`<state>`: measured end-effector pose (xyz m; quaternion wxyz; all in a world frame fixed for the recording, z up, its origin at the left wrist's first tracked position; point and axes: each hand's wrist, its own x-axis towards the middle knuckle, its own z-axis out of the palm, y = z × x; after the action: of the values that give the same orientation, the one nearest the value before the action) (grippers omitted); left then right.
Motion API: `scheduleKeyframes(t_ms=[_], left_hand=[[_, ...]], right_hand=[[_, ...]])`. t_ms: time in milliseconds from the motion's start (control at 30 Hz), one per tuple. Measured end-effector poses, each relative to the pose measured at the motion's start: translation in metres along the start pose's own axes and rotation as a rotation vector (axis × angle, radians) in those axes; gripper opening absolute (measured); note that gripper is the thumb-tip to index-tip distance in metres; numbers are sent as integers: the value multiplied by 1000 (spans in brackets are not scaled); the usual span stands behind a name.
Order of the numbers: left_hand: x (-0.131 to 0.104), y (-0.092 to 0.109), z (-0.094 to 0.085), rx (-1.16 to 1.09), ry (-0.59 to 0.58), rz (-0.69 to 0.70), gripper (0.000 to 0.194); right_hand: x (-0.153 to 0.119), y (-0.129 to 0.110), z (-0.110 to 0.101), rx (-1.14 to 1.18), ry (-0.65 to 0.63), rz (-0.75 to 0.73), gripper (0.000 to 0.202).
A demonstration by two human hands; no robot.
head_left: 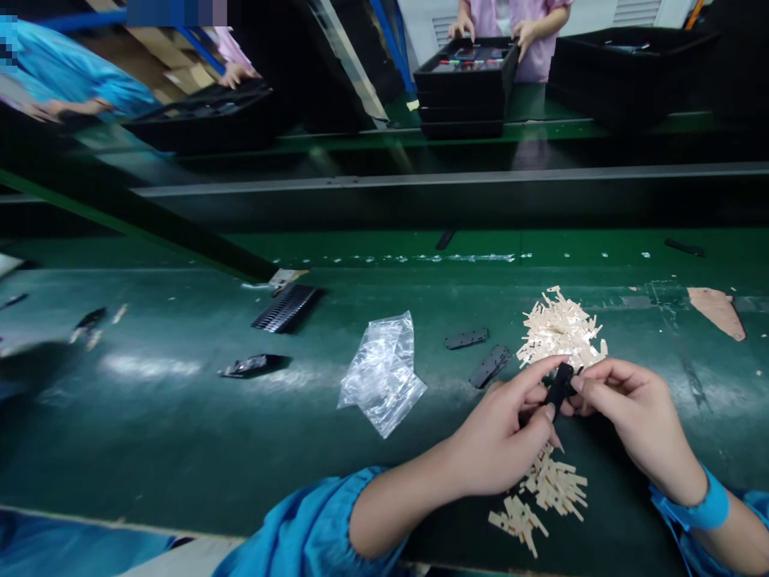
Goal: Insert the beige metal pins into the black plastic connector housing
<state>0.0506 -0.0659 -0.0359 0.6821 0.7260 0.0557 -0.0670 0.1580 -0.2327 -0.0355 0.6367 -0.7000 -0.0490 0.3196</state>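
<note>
Both my hands meet over the green work table (pixel 180 449) and pinch a small black plastic part (pixel 560 386) between their fingertips. My left hand (pixel 501 437) grips it from the left, my right hand (pixel 637 417) from the right. Just beyond the hands lies a heap of several small beige strips (pixel 561 330). More beige strips (pixel 544 497) lie scattered under my left wrist. Two flat black parts (pixel 466 339) (pixel 489 366) rest on the table to the left of the heap.
A crumpled clear plastic bag (pixel 383 373) lies at the table's middle. A ribbed black piece (pixel 287 308) and another black part (pixel 252 366) lie further left. Stacked black trays (pixel 465 80) stand across the belt, where a person in pink (pixel 534 32) works; another in blue (pixel 78 84) is at the far left.
</note>
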Motion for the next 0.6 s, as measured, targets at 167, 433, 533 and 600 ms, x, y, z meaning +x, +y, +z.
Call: scheduleKeyframes(t_ms=[167, 433, 533, 600], left_hand=[[1, 0, 0, 12, -10, -6, 61], [2, 4, -1, 13, -17, -16, 62], [2, 4, -1, 2, -13, -17, 63], [2, 4, -1, -1, -14, -22, 63]], right_hand=[[0, 1, 0, 26, -12, 1, 30], [0, 1, 0, 63, -26, -2, 30], [0, 1, 0, 75, -26, -5, 29], [0, 2, -1, 83, -38, -2, 28]])
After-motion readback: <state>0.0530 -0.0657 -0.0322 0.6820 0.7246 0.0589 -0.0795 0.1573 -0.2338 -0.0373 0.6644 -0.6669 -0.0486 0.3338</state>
